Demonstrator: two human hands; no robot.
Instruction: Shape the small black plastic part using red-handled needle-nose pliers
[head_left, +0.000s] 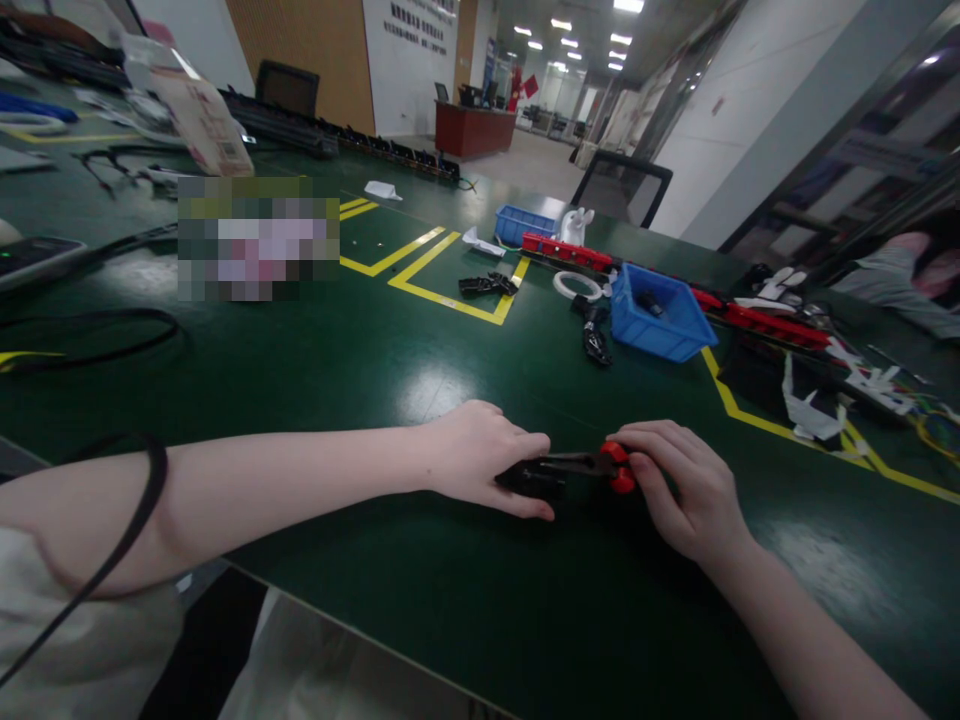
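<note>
On the dark green table [315, 380] lies a black part with a red end [577, 468], held between both my hands. My left hand [480, 455] is closed on its black end, thumb and fingers pinching it against the table. My right hand [679, 485] is closed on the red end, fingers curled over it. The piece lies flat, close to the table's near edge.
A blue bin [660, 320] stands behind my hands, with black clips [594, 340] and a white ring [576, 287] beside it. A smaller blue bin [523, 224], red strips [566, 250], white gloves [780, 288] and paper scraps [810, 415] lie farther back. Yellow tape lines [450, 300] cross the table. A black cable [97, 350] loops at left.
</note>
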